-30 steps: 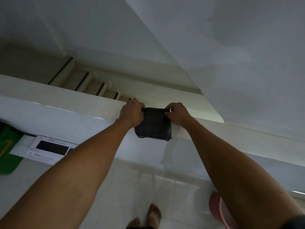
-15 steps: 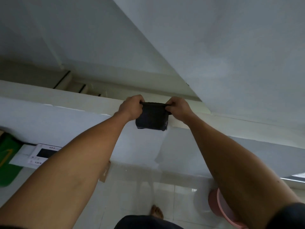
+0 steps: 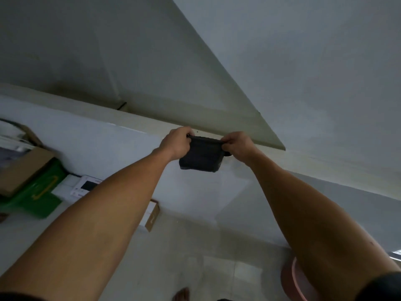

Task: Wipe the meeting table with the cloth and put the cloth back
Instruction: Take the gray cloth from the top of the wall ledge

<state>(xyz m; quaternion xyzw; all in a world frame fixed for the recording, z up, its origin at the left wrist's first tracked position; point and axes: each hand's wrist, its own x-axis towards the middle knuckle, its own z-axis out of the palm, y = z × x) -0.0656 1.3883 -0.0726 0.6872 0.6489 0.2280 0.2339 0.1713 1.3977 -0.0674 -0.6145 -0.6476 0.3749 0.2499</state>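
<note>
A dark folded cloth point(image 3: 201, 156) hangs in front of a low white wall, stretched between both raised hands. My left hand point(image 3: 175, 143) pinches its upper left corner. My right hand point(image 3: 237, 144) pinches the upper right corner. The cloth's top edge is level with the cream ledge point(image 3: 141, 119) on top of that wall. A small dark knob or hook point(image 3: 227, 154) shows just behind the cloth's right edge. No meeting table is in view.
Cardboard boxes point(image 3: 23, 168), a green box point(image 3: 36, 192) and a white device box point(image 3: 85, 187) lie along the wall's foot at the left. A narrow white box point(image 3: 152, 216) lies under my left arm. A pink basin point(image 3: 293, 281) stands on the tiled floor at right.
The view has tilted up and to the right. Both hands keep hold of the cloth at the ledge, now with the top edge pulled tighter. The stair steps have left the view.
</note>
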